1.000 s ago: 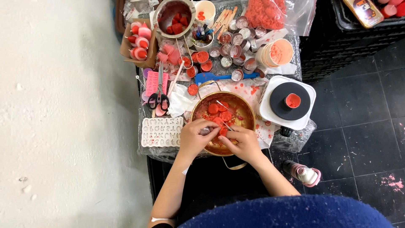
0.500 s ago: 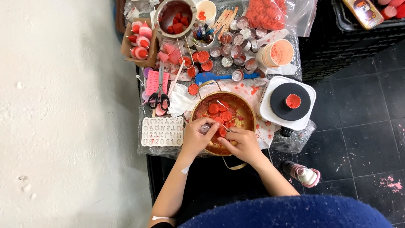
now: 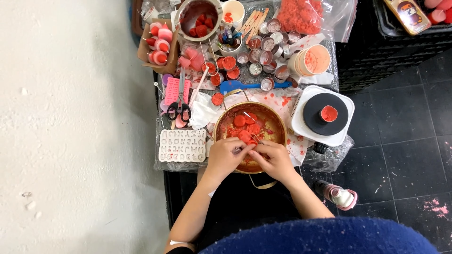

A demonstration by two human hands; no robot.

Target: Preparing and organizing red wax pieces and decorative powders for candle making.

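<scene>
Both hands meet over the near rim of the metal pot (image 3: 278, 123): the left hand (image 3: 225, 157) and right hand (image 3: 274, 161) pinch together around something small, hidden between the fingertips. Red wax discs (image 3: 246, 126) and a thin metal stick (image 3: 252, 118) lie inside the pot. Beside it stand a white hotplate (image 3: 343, 133) and a letter mould (image 3: 182, 145).

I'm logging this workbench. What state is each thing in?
Pot: open, holds red wax discs.
Left hand: over the pot's near rim, pinching something small.
Right hand: meets the left, fingers together.
Scissors: shut, lying flat.
Hot plate: carries one red-filled cup.
Letter mould: empty.
Bottle: capped, on its side.
</scene>
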